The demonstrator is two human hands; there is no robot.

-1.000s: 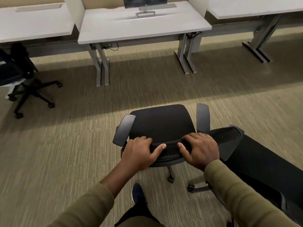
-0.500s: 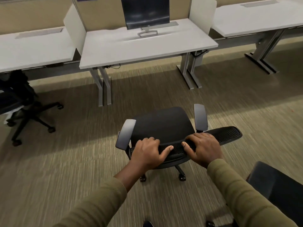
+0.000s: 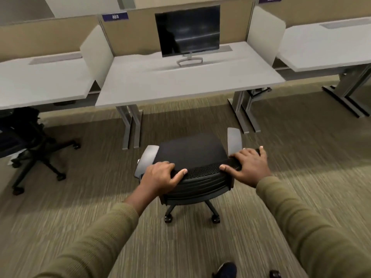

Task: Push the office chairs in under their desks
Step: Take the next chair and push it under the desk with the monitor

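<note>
Head view. Stood on carpet (image 3: 60, 227), the chair (image 3: 192, 153), seat facing the middle desk (image 3: 180, 83), well short of its front edge. Open floor between seat and desk edge; a clear gap under the desk between its two leg pairs, left (image 3: 130, 127) and right (image 3: 241, 113). Sat at the back of the desk, a monitor (image 3: 187, 30), with white side panels at each end. Parked under the left desk (image 3: 40, 83), a second chair (image 3: 26, 137), partly tucked, base sticking out.

Gripped the top of the mesh backrest (image 3: 202, 171) at its left end, the left hand (image 3: 160, 177): fingers (image 3: 166, 164) curled over the front, thumb along the rim. Lay on the right end, the right hand (image 3: 249, 165), fingers (image 3: 251, 152) spread flatter over the top edge, thumb pointing inward; closed only loosely. Visible at the bottom edge, a shoe (image 3: 224, 269).

Against half a second before: desk nearer and larger in frame, chair closer to it, hands further apart on the backrest, the dark shape at lower right gone.
</note>
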